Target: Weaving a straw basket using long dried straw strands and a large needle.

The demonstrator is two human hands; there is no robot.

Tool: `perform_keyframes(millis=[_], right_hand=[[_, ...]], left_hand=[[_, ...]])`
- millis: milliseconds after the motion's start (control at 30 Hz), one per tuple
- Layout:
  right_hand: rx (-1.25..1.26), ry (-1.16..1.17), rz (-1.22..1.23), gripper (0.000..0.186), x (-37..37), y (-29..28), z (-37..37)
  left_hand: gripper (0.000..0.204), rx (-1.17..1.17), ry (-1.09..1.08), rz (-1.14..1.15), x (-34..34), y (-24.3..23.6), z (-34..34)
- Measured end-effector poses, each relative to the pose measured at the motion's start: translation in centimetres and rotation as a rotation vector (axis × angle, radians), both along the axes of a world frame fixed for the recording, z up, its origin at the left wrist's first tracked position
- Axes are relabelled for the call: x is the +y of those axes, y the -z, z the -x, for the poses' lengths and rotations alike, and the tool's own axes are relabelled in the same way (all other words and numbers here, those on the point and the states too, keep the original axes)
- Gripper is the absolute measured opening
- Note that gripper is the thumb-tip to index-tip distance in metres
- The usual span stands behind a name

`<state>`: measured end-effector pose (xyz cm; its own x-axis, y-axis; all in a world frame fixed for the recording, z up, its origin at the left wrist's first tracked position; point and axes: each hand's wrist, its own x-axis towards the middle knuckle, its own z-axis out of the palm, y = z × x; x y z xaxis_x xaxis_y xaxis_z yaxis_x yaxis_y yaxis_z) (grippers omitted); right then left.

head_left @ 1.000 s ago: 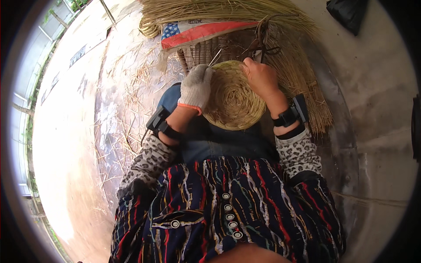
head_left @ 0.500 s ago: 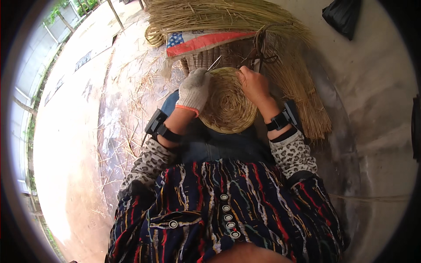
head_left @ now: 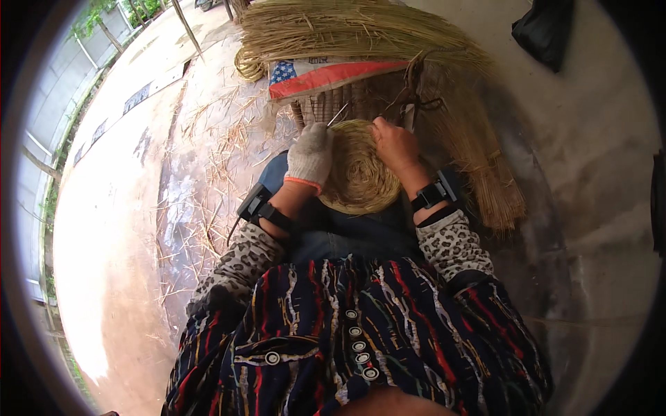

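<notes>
A round basket (head_left: 364, 177) of coiled straw rests on my lap, its hollow facing up. My left hand (head_left: 311, 151), in a whitish knit glove with an orange cuff, is closed on its left rim. A thin, shiny pointed tool (head_left: 338, 114) sticks out past the glove at the far rim; its other end is hidden. My bare right hand (head_left: 397, 144) has its fingers pinched at the far right rim; whether a strand is also between them cannot be made out.
Beyond the basket, a stand bears a red, white and blue cloth (head_left: 319, 78) and a big straw bundle (head_left: 354, 31). Another straw bundle (head_left: 485, 173) lies to the right. Loose straw (head_left: 201, 208) litters the floor at left. A black bag (head_left: 544, 33) is far right.
The view has shifted slightly, so the surroundings appear lower. My right hand has come a little to the left along the rim; my left hand keeps its hold.
</notes>
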<state>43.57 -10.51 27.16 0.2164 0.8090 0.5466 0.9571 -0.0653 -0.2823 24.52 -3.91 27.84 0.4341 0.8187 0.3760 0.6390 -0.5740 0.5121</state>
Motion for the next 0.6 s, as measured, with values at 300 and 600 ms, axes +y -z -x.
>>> perform_keyframes(millis=[300,600], right_hand=[[0.025,-0.099,0.151,0.023,-1.3,-1.5,1.2],[-0.072,-0.169,0.171,0.023,-2.6,-0.5,0.9]], left_hand=[[0.025,-0.091,0.215,-0.031,0.9,1.5,3.3],[0.018,0.122,0.166,-0.254,0.3,4.7,4.1]])
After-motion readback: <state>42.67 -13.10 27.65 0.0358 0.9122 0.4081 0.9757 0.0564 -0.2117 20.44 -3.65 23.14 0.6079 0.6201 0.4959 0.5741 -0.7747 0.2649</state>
